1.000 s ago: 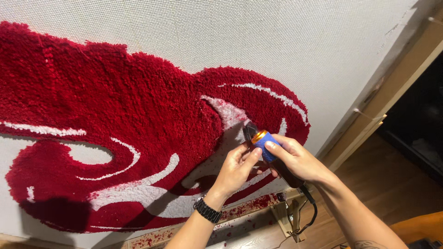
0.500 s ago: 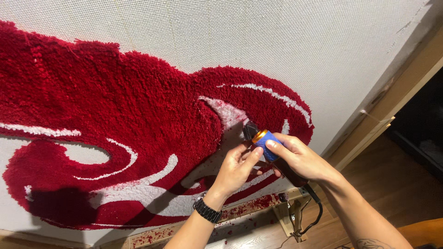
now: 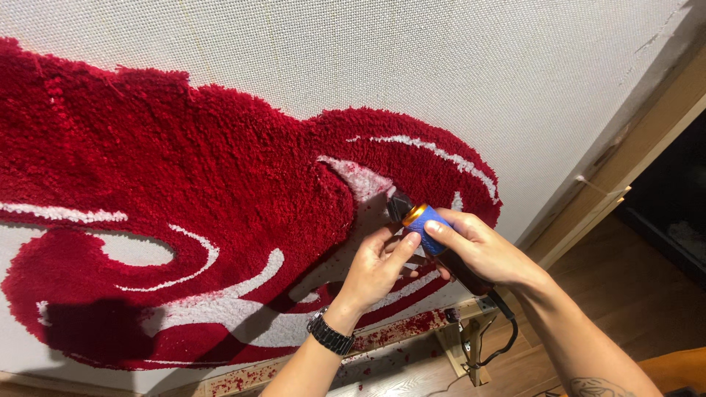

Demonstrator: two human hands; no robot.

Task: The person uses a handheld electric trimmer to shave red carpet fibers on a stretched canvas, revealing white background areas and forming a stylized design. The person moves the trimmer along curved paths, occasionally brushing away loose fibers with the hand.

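Note:
A red tufted rug (image 3: 220, 206) with white curved stripes is stretched on a white backing cloth (image 3: 412, 66). My right hand (image 3: 485, 250) grips a corded trimmer (image 3: 430, 228) with a blue body and gold collar, its dark head pressed against the pile near a white patch. My left hand (image 3: 379, 265), with a black watch (image 3: 331, 337) on the wrist, rests its fingers on the trimmer's blue body and the rug beside it.
A wooden frame (image 3: 625, 169) borders the cloth on the right and along the bottom, where red yarn fluff (image 3: 397, 331) lies on the rail. The trimmer's black cord (image 3: 507, 338) hangs past a wooden leg. Wooden floor (image 3: 647, 294) is at the lower right.
Both hands and the trimmer stay at almost the same spot on the rug; the view shifts only slightly.

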